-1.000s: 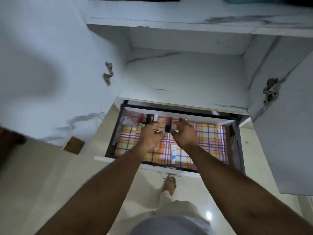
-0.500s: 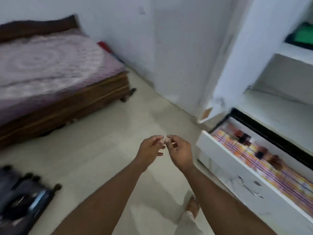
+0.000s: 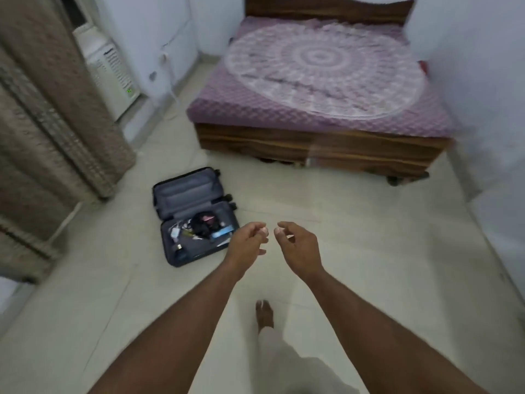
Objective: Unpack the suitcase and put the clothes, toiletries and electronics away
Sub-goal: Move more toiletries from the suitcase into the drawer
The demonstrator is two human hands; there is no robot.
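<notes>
Suitcase (image 3: 196, 216) is lying open on the floor (image 3: 355, 237) near the bed (image 3: 321, 81), small items waiting inside; left hand (image 3: 247, 243) and right hand (image 3: 298, 245) are hanging loosely curled, holding nothing, probably free for another load.
</notes>
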